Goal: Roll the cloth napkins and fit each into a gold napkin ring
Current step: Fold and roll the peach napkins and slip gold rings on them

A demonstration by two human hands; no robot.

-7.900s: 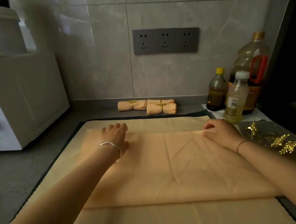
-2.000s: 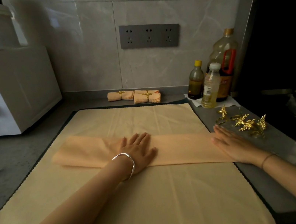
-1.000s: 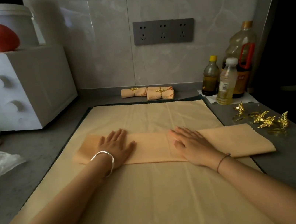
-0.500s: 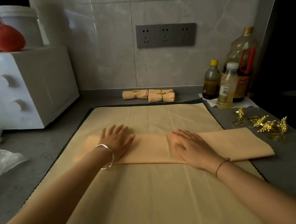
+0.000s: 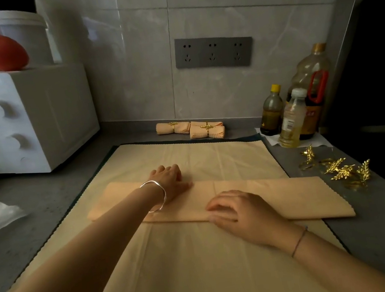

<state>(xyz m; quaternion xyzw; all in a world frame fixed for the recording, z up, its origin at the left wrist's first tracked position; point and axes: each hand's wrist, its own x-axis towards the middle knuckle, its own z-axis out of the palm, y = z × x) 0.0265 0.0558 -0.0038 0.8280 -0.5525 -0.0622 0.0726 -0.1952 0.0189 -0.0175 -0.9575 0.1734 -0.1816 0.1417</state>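
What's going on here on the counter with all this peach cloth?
A person is preparing a peach napkin, folded into a long strip across a larger spread cloth. The left hand rests on the strip's left part. The right hand sits at its near edge with fingers bent, though a pinch isn't clear. It is not yet rolled. Two finished napkins, already ringed, lie by the wall, and loose gold rings wait on the counter to the right.
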